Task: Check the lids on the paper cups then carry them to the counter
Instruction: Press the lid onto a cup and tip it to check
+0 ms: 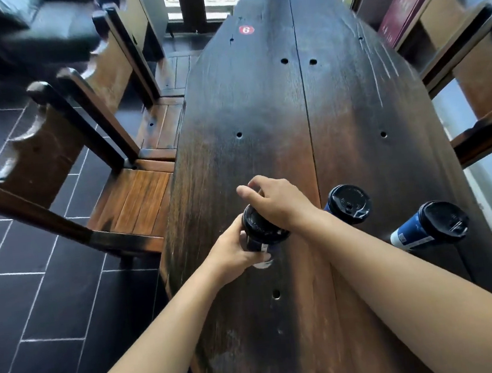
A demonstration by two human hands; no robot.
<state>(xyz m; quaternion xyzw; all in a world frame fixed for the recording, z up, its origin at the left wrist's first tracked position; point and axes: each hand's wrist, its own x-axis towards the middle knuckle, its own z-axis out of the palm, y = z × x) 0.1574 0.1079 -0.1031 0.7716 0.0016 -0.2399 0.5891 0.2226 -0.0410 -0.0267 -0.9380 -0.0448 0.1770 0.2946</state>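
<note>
Three blue paper cups with black lids stand on a dark wooden table. My left hand grips the side of the left cup. Over that cup's black lid lies my right hand, palm on the far rim, fingers curled loosely beyond it. The middle cup stands just right of my right wrist. Near the table's right edge is the third cup, untouched.
Wooden chairs line the table's left side over a dark tiled floor, and more chairs stand on the right. A red number sticker marks the table's far end. A window lies beyond.
</note>
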